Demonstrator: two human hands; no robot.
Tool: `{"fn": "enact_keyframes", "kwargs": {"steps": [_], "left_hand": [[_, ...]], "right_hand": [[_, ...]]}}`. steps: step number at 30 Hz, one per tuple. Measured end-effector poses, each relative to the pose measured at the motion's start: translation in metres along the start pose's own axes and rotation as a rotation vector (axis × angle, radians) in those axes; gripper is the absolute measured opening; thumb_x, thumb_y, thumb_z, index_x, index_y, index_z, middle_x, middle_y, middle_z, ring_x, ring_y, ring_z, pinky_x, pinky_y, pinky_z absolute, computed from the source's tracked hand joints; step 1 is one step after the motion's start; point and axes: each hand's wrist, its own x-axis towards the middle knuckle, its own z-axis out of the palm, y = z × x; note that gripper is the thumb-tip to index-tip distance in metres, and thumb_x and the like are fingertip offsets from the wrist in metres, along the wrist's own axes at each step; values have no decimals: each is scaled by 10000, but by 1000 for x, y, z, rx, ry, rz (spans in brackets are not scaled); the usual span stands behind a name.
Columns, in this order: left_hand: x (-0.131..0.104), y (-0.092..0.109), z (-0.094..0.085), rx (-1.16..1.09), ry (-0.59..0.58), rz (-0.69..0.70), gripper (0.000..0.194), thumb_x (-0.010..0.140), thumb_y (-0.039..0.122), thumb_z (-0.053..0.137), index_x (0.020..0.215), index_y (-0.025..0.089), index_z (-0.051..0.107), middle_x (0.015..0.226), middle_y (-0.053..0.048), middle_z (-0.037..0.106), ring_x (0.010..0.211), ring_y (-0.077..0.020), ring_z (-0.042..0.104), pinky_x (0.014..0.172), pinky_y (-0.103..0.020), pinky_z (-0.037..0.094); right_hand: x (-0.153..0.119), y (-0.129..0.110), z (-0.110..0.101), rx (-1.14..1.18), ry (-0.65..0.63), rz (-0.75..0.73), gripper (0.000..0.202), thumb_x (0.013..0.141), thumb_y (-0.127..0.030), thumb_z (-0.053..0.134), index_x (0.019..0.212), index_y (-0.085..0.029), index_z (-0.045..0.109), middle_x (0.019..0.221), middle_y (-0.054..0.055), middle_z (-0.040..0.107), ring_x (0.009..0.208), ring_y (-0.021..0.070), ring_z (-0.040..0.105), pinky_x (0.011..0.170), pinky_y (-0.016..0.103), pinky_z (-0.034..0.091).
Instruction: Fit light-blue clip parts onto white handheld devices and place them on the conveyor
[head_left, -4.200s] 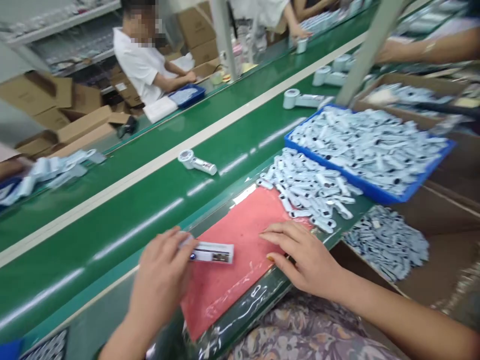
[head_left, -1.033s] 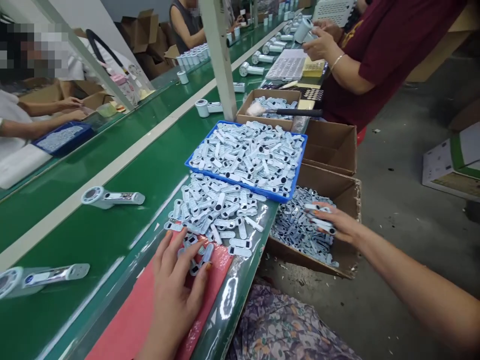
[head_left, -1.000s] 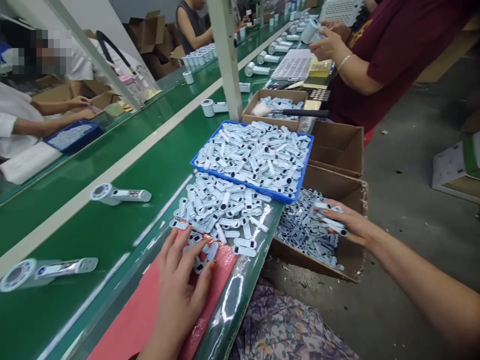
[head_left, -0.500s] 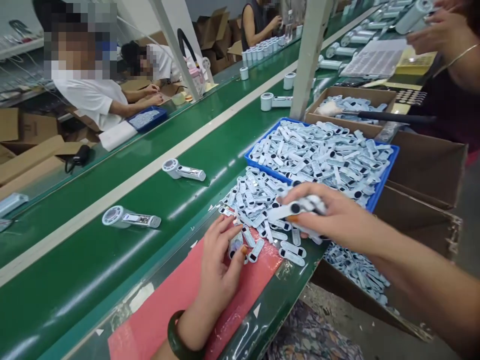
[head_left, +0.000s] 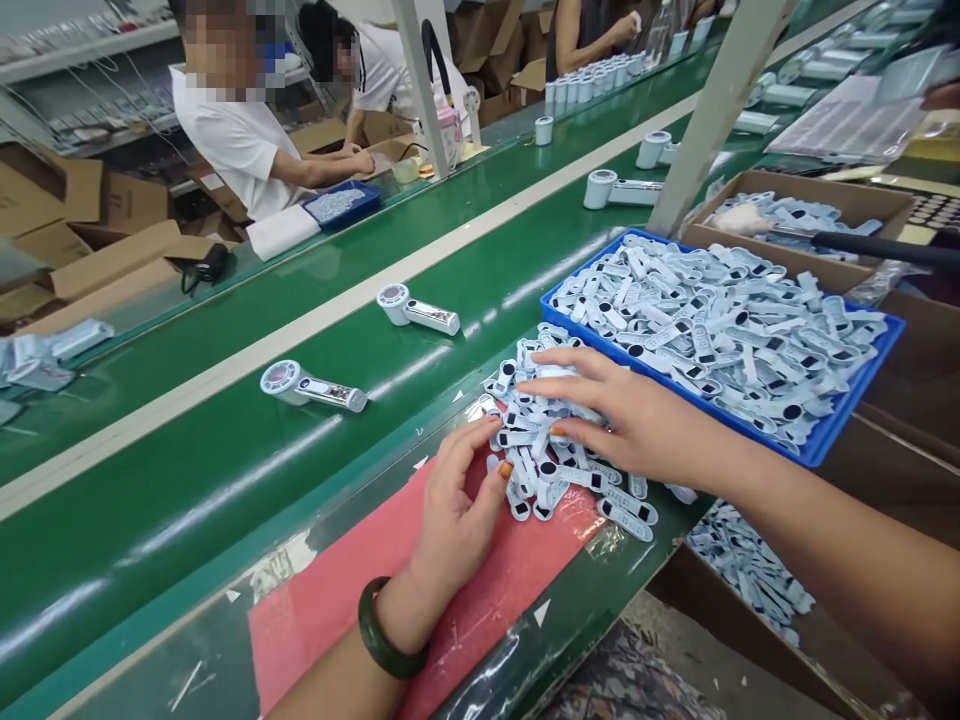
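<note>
A loose pile of small pale-blue strips with black patches (head_left: 540,425) lies on the work surface, partly over a red sheet (head_left: 345,590). My right hand (head_left: 622,415) rests on top of the pile, palm down, fingers spread. At the pile's left edge, my left hand (head_left: 461,500) curves around some strips, thumb and fingers apart. A dark green bangle is on the left wrist. Right behind the pile, a blue tray (head_left: 821,450) is heaped with the same strips.
White handheld devices (head_left: 315,388) lie on the green conveyor (head_left: 225,450). A metal post (head_left: 720,110) rises behind the tray. Cardboard boxes (head_left: 750,620) with more strips stand below and beyond it. Across the belt, people in white shirts (head_left: 225,140) work.
My right hand has let go of the strips it held and spread out over the pile. The camera view has shifted, so the scene sits differently. My left hand stays beside the pile.
</note>
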Motion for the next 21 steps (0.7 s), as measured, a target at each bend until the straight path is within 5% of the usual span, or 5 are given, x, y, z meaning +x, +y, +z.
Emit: {"fn": "enact_keyframes", "kwargs": {"steps": [6, 11, 16, 21], "left_hand": [[0, 1, -1, 6, 1, 16, 308, 970, 308, 572, 1275, 285, 603, 1308, -71, 621, 1237, -225, 576, 1081, -446, 459], [0, -3, -1, -75, 18, -23, 286, 976, 319, 562, 1257, 304, 616, 1291, -69, 623, 1219, -230, 595, 1075, -456, 482], [1, -3, 1, -102, 50, -34, 279, 965, 330, 578, 1236, 284, 630, 1310, -87, 606, 1237, -241, 591, 1083, -454, 492], [3, -1, -3, -108, 145, -93, 279, 948, 359, 602, 1207, 268, 652, 1307, -80, 624, 1253, -223, 573, 1072, -418, 501]], "right_hand": [[-15, 6, -13, 3, 94, 65, 550, 988, -103, 357, 1455, -376, 455, 1527, 2, 425, 1265, 228, 574, 1033, 441, 540], [-43, 9, -14, 12, 142, 158, 562, 980, -120, 330, 1455, -401, 430, 1399, 8, 549, 807, 174, 731, 676, 353, 614], [-49, 5, -12, -86, 184, 266, 625, 996, -250, 387, 1580, -391, 218, 1398, 44, 586, 707, 212, 707, 499, 345, 549], [-54, 1, -19, -212, 302, 203, 493, 1000, -210, 386, 1473, -333, 448, 1300, 63, 638, 783, 214, 702, 513, 318, 500]]}}
